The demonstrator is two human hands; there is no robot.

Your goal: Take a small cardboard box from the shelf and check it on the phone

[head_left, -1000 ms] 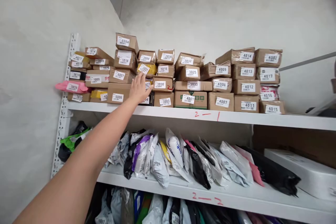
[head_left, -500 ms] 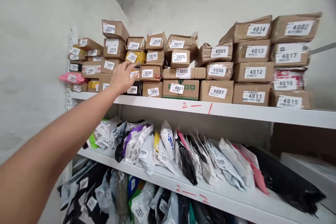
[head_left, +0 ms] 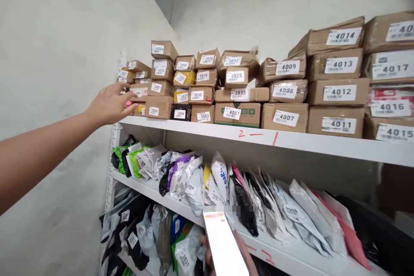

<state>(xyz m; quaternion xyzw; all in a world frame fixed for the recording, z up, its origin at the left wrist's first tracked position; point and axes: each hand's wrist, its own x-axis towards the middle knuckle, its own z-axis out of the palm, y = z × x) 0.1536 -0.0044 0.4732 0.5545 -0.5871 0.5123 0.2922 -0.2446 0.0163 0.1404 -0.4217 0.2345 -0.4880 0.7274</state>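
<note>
My left hand (head_left: 110, 104) reaches in from the left, fingers stretched forward and apart, holding nothing. It hovers in front of the small parcels at the top shelf's left end and hides part of them; I cannot tell if it touches any. Right of its fingertips stands a brown box labelled 5006 (head_left: 158, 107), with a black box labelled 3004 (head_left: 180, 112) beside that. At the bottom centre my right hand (head_left: 246, 253) grips a smartphone (head_left: 224, 243) upright, its screen glaring white. Only some of that hand's fingers show along the phone's edges.
The white top shelf (head_left: 220, 128) bears stacked, number-labelled cardboard boxes (head_left: 338, 92). Below it, a second shelf (head_left: 274, 248) holds a row of plastic mailer bags (head_left: 194, 185), with more bags underneath. A bare wall (head_left: 58, 51) rises close on the left.
My left hand has moved left, from the boxes near 3030 to the shelf's left end. The view has turned left, and the phone in my right hand has come into sight.
</note>
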